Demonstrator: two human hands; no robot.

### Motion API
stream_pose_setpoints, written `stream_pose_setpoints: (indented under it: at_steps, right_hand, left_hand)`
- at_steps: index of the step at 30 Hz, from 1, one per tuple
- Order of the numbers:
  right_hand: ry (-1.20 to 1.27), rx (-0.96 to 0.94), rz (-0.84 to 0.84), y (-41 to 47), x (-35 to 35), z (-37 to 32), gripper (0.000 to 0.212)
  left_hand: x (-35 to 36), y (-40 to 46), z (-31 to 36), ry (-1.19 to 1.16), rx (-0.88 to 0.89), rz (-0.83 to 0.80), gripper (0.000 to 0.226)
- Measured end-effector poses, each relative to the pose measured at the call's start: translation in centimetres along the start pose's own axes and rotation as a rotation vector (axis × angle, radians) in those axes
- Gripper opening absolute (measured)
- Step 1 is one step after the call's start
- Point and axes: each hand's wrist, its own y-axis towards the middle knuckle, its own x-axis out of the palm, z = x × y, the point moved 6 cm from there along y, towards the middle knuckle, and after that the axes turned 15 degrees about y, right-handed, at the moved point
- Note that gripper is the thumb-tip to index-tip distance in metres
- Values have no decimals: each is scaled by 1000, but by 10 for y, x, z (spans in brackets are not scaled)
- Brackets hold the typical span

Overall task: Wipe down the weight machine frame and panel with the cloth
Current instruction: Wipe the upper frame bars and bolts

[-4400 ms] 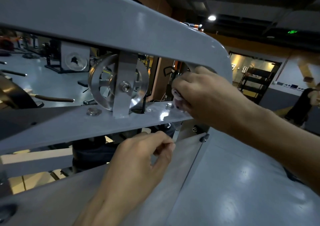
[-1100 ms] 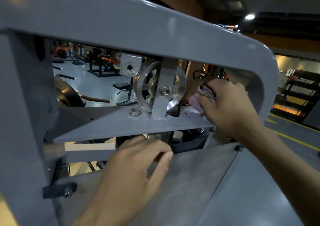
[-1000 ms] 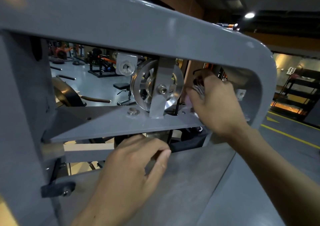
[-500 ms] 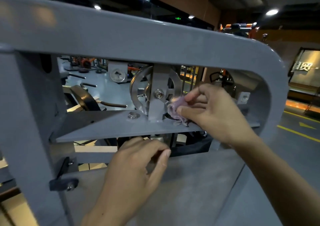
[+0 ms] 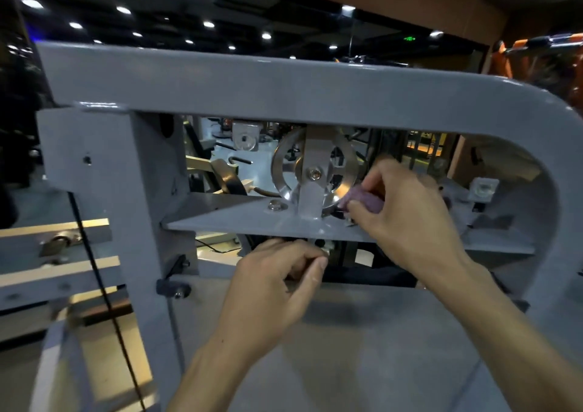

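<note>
The grey weight machine frame [image 5: 252,86] arches over an opening that holds a silver pulley wheel [image 5: 285,172] on a bracket, above a grey cross plate [image 5: 227,219]. My right hand [image 5: 407,219] reaches into the opening and pinches a small bunched purple cloth [image 5: 362,197] against the plate, right beside the pulley's lower right rim. My left hand [image 5: 277,288] lies below, its fingers curled over the top edge of the flat grey panel [image 5: 362,348], thumb against the forefinger.
A black cable [image 5: 101,285] runs down the left side beside the grey upright [image 5: 126,190]. Beige rails [image 5: 56,269] stick out at the left. Other gym machines and ceiling lights show through and above the frame. An orange machine [image 5: 542,52] stands at the far right.
The view has swung so the frame sits lower and more square-on. My right hand with the cloth stays beside the pulley on the cross plate. The left hand keeps its hold on the panel edge.
</note>
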Motion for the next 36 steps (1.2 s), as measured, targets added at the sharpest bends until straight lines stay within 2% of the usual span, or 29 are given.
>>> stream_pose_setpoints:
  at_steps: [3, 7, 11, 15, 20, 24, 26, 33, 34, 36]
  right_hand:
    - [-67, -78, -36, -9, -9, -12, 23]
    - [-68, -212, 37, -30, -16, -23, 26]
    - [-8, -325, 5, -50, -4, -35, 21]
    - [-116, -470, -58, -56, 28, -47, 5]
    - [-213, -433, -207, -45, 73, -63, 11]
    - [-280, -351, -309, -25, 113, -80, 34]
    - [-278, -333, -353, -24, 118, -81, 35]
    - [-385, -317, -323, -32, 112, -73, 66]
    - [-372, -306, -337, -27, 116, -80, 60]
    - [-306, -226, -420, -17, 126, -100, 31]
  left_hand:
    - [-6, -4, -2, -59, -63, 3, 13]
    - [-28, -12, 0, -113, -163, 94, 13]
    - [-46, -17, -4, -33, -185, 142, 11]
    - [-57, -22, -16, 3, -223, 144, 12]
    - [-69, -28, -32, 16, -239, 137, 12]
    - [-74, -22, -46, -34, -223, 120, 15]
    - [-78, -21, -52, -55, -199, 123, 14]
    - [-91, -30, -75, -75, -93, 60, 15]
    - [-93, -31, -78, -83, -83, 54, 16]
    - [-98, -31, -84, -99, -68, 44, 16]
